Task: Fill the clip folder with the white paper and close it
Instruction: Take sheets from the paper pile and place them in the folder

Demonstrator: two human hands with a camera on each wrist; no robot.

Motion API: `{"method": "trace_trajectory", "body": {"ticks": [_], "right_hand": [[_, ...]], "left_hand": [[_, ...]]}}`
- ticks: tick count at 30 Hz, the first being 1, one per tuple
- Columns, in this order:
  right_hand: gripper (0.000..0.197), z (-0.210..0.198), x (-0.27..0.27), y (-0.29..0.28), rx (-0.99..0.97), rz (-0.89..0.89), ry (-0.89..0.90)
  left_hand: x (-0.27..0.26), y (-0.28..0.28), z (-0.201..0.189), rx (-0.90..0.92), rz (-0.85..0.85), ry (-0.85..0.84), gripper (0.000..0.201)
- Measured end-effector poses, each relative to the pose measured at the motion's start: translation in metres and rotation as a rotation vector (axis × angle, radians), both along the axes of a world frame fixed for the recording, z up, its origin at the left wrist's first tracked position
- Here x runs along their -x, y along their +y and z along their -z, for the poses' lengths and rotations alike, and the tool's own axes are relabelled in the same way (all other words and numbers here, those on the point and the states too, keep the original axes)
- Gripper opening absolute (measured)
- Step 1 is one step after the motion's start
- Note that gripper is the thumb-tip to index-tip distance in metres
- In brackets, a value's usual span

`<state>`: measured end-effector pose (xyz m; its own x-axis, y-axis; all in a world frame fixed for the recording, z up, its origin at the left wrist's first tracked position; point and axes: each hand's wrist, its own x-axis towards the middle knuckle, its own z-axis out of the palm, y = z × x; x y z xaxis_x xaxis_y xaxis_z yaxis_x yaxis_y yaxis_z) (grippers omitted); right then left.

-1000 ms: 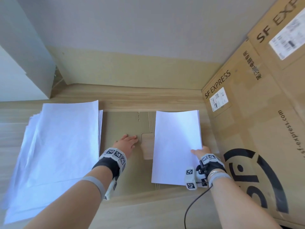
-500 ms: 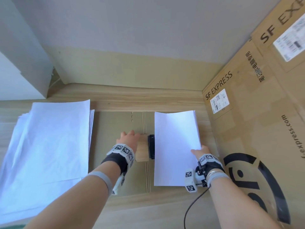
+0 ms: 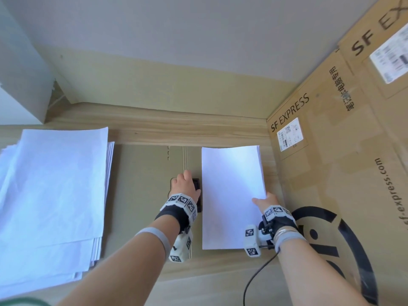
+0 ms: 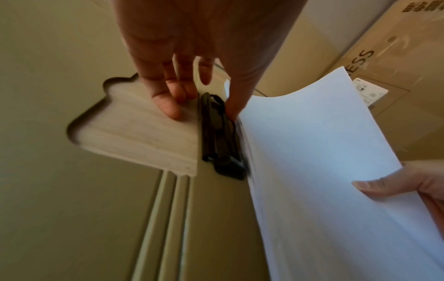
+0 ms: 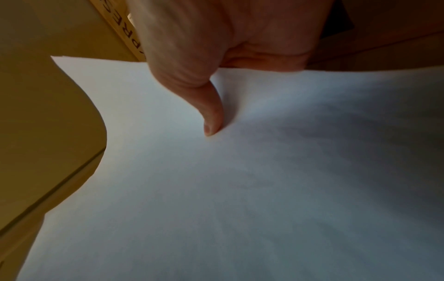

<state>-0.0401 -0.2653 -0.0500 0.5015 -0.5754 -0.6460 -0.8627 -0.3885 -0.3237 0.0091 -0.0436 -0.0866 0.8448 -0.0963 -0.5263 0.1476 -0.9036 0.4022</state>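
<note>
Paper (image 3: 231,195): pinched at right edge by right grip (image 3: 265,200); long edge parallel to clip (image 4: 216,133), just right of it. Left grip (image 3: 183,187): spread, straddling clip, nearer.

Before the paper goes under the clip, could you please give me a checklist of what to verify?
1. Clip folder lying open: ok.
2. Left hand pressing the pale tab with its fingers, beside the black clip: ok.
3. Right hand gripping the paper stack, thumb on top: ok.
4. Stack's left edge reaching the clip: ok.
5. Edge actually under the clip: cannot tell.
6. Spare pile off the folder's cover: cannot tell.
</note>
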Motion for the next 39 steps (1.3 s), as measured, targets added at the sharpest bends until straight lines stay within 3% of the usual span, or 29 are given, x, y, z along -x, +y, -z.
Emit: {"method": "trace_trajectory", "body": {"ticks": [5,9,13,22,28,32,39], "right_hand": [[0.034,0.003,-0.001,-0.002,-0.006,0.012,-0.009],[0.038,0.004,0.000,-0.002,-0.025,0.041,-0.003],[0.042,0.005,-0.002,-0.002,-0.051,0.049,0.024],[0.058,0.001,-0.010,-0.005,-0.075,-0.006,0.107],[0.072,-0.004,-0.010,-0.010,-0.097,0.020,0.121],[0.066,-0.002,-0.012,-0.007,-0.095,0.006,0.112],[0.073,-0.002,-0.009,-0.014,-0.149,0.125,0.056]], "left_hand": [[-0.010,-0.005,0.008,-0.140,0.031,0.153,0.070],[-0.013,-0.006,0.007,-0.137,0.090,0.244,0.044],[-0.015,-0.006,0.003,-0.168,0.122,0.262,0.032],[-0.019,0.002,-0.008,-0.144,0.179,0.239,0.045],[-0.020,0.005,-0.010,-0.148,0.223,0.261,0.044],[-0.019,0.009,-0.006,-0.092,0.208,0.276,0.038],[-0.021,0.009,0.000,-0.103,0.210,0.258,0.037]]}}
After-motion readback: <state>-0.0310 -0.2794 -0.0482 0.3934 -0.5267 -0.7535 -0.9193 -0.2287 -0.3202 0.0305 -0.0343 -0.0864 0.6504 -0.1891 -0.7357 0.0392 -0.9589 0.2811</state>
